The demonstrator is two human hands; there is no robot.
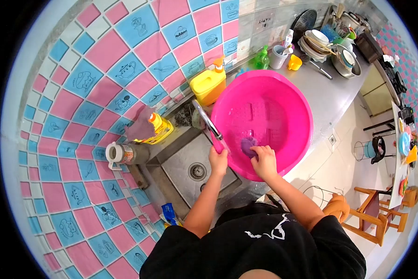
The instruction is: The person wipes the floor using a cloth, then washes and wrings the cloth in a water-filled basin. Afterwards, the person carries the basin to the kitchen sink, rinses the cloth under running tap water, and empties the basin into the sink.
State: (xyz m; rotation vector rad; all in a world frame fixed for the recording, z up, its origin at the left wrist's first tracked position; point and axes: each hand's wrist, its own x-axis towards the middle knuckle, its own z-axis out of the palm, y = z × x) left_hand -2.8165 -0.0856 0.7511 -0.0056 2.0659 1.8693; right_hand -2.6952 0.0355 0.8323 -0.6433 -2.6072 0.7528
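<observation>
A large pink basin [296,116] stands on the metal counter, partly over the right side of the sink [176,162], with a little water in its bottom. My left hand [218,160] is closed on the basin's near left rim, just below the end of the silver faucet [208,120]. Inside the basin, near that rim, my right hand [264,162] holds a purple scrubber [248,146] with its fingertips. The fingers of both hands are bent.
Behind the faucet stand a yellow bottle [209,87] and an orange-capped bottle [160,130]. A clear jar [127,153] is left of the sink. Stacked dishes [315,45], a grey cup [278,57] and a green bottle [262,59] stand beyond the basin. A wooden chair [371,214] is right.
</observation>
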